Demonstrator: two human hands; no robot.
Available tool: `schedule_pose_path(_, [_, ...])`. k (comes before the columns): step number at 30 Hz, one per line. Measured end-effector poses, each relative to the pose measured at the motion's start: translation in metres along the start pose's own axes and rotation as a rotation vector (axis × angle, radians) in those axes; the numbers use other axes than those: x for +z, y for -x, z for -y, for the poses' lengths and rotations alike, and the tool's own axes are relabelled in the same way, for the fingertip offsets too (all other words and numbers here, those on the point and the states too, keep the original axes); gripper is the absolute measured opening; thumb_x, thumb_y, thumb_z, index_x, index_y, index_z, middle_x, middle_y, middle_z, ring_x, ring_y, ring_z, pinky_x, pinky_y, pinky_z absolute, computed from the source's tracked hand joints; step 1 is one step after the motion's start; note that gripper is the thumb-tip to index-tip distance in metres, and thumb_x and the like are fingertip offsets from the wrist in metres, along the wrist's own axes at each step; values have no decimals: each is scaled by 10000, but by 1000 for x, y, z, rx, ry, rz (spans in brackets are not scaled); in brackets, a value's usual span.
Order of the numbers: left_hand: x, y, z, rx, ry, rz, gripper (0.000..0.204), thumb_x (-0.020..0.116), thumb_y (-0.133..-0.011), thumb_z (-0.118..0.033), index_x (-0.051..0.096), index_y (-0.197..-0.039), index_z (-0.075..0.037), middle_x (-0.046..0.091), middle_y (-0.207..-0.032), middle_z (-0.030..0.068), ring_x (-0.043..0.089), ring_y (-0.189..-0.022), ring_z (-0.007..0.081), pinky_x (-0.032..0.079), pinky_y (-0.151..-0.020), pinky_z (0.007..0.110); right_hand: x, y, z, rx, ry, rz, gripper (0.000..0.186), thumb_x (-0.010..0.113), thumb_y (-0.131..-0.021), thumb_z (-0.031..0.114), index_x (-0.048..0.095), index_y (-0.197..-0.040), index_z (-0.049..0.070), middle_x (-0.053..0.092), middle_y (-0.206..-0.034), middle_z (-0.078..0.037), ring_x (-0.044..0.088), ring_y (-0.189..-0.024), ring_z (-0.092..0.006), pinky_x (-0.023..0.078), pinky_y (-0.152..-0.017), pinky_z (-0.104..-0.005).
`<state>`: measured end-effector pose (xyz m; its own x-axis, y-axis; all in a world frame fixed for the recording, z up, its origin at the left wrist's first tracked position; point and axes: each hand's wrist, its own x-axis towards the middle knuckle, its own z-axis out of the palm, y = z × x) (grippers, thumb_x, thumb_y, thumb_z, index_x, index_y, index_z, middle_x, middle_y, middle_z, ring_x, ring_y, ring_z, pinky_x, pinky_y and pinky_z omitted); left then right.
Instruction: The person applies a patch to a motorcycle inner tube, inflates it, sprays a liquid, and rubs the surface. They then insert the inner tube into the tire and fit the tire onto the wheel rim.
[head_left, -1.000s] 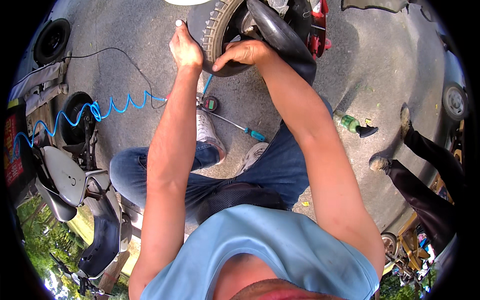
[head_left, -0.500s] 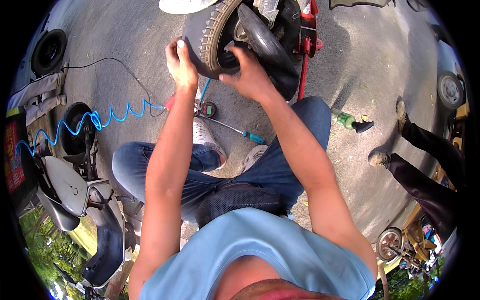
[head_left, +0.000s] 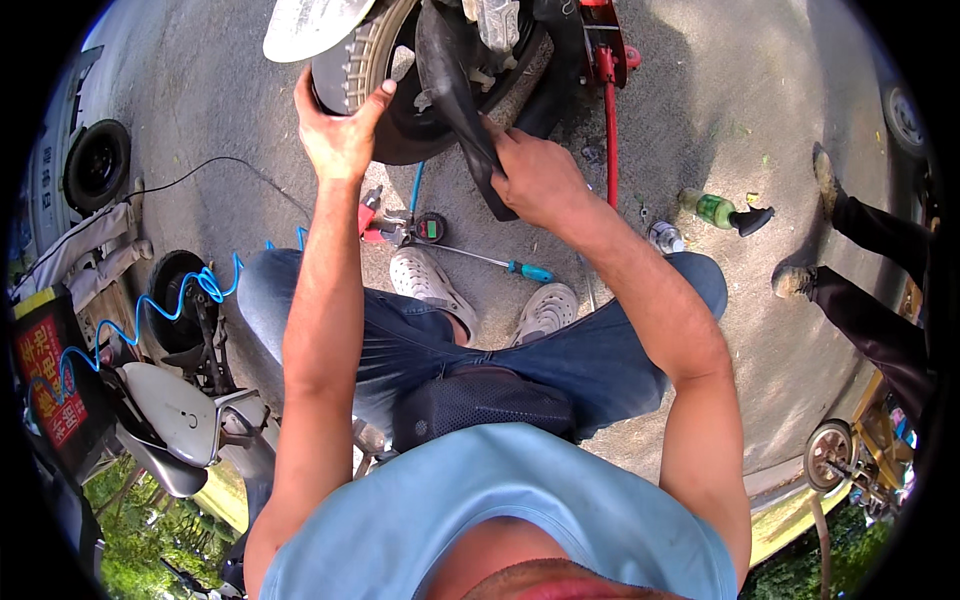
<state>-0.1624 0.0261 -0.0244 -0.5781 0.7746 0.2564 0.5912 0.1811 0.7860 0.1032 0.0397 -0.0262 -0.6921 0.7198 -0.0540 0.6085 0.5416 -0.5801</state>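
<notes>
At the top middle, a knobbly tyre (head_left: pixel 365 65) sits tilted around a wheel. My left hand (head_left: pixel 340 140) grips its left edge, with the thumb on the near sidewall and the fingers round the outside. A limp black inner tube (head_left: pixel 448 85) hangs out of the wheel on the right side of the tyre. My right hand (head_left: pixel 545 178) is closed on the tube's lower part, knuckles up, its fingertips partly hidden. On the ground below lie an inflator with a round gauge (head_left: pixel 428 228) and a screwdriver (head_left: pixel 528 271) with a teal handle.
A red jack (head_left: pixel 609 100) stands right of the wheel. A green bottle (head_left: pixel 712 208) and a small can (head_left: pixel 665 237) are at my right knee. A blue coiled hose (head_left: pixel 205 280) runs left past a parked scooter (head_left: pixel 170 405). Another person's legs (head_left: pixel 860 320) are at far right.
My right hand has gone from open beside the wheel to closed on the inner tube, which now hangs lower and further out. My left hand has stayed on the tyre. The view has shifted.
</notes>
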Motion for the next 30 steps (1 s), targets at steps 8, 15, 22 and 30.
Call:
schedule_pose_path(8, [-4,-32,-27,233,120,76,832,923,-790,-350,486,-1359,73,623,-1286,205,608,-1185,286,459,-1075,407,-43,-4,9,-3,-287,-109,392,634,-829,145,681,-1189,-4,706,-794,-226,722,-758,-370,568,-713,-466])
schedule_pose_path(15, [-20,85,-39,586,-356,512,302,810,-780,-91,693,-1054,-47,644,-1167,144,610,-1116,348,457,-1006,459,-122,-1,-39,267,-943,-74,365,625,-859,-41,669,-1220,-25,711,-1005,-57,640,-869,-158,508,-783,-299])
schedule_pose_path(22, [22,47,-31,1126,-1329,831,431,639,-890,-197,602,-1270,4,654,-1173,141,558,-1253,318,335,-1164,493,-125,-11,-52,197,-1001,-206,397,595,-835,-46,672,-1224,-53,709,-1050,-34,634,-939,-116,498,-846,-253])
schedule_pose_path(30, [45,70,45,1173,-1247,702,429,590,-908,-211,617,-1288,-15,654,-1273,180,577,-1185,315,404,-1074,486,-111,-17,-32,-65,-885,-147,374,612,-827,21,675,-1186,-65,748,-1006,-163,655,-916,-187,500,-837,-311])
